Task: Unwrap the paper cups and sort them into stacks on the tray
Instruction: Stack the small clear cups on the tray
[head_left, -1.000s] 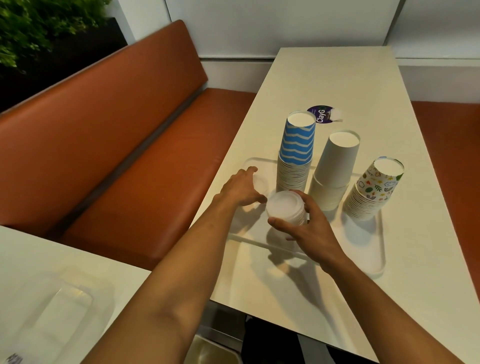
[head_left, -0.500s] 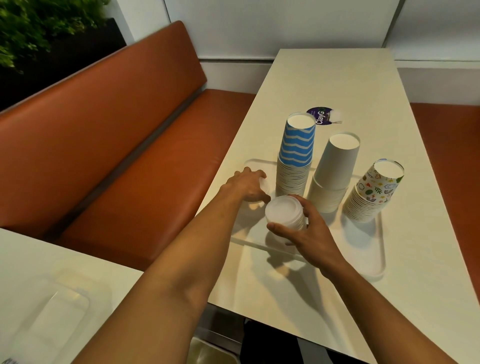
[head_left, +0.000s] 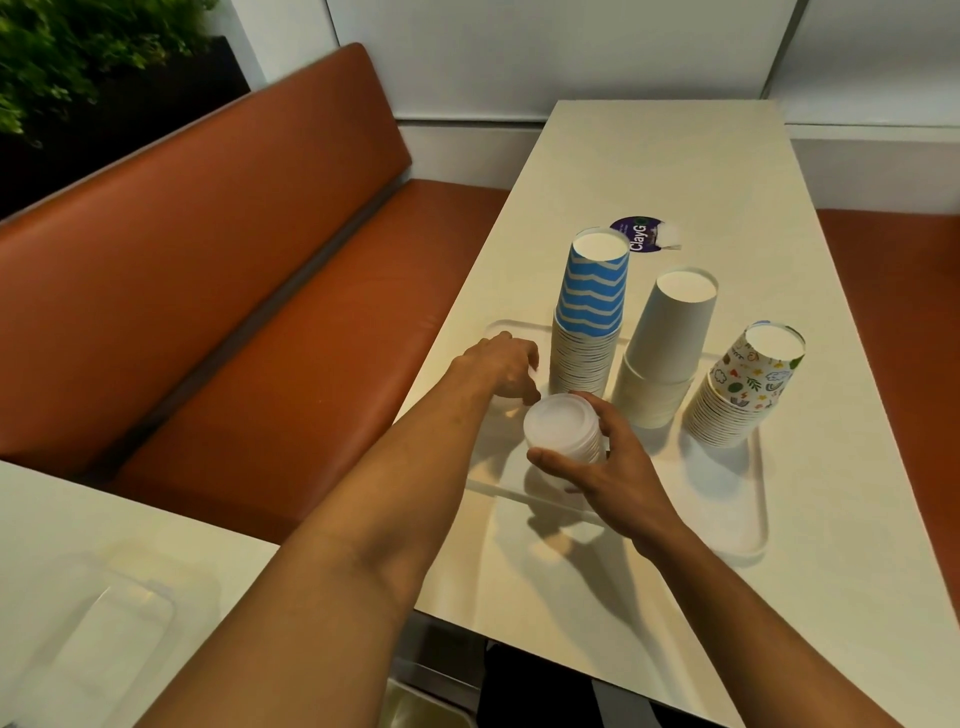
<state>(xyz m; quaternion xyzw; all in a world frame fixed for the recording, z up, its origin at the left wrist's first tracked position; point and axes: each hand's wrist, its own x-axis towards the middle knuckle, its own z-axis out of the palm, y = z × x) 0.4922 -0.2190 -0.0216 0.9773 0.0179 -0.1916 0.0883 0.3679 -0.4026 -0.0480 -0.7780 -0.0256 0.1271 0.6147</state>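
A short stack of whitish cups (head_left: 558, 428), bottoms up, is gripped by the right hand (head_left: 608, 473), whose thumb and fingers are curled round its sides. It is held over the left part of the tray (head_left: 722, 499), just inside the near rim. The left hand (head_left: 501, 366) is placed at the tray's far-left corner with its fingers bent downward; whether anything is pinched beneath them cannot be told. Three inverted stacks are set along the tray's far side: a blue-striped stack (head_left: 589, 312) at the left, a plain white stack (head_left: 667, 338) in the middle and a patterned stack (head_left: 748, 384) at the right. A round purple sticker (head_left: 639, 240) is seen beyond the tray's far edge.
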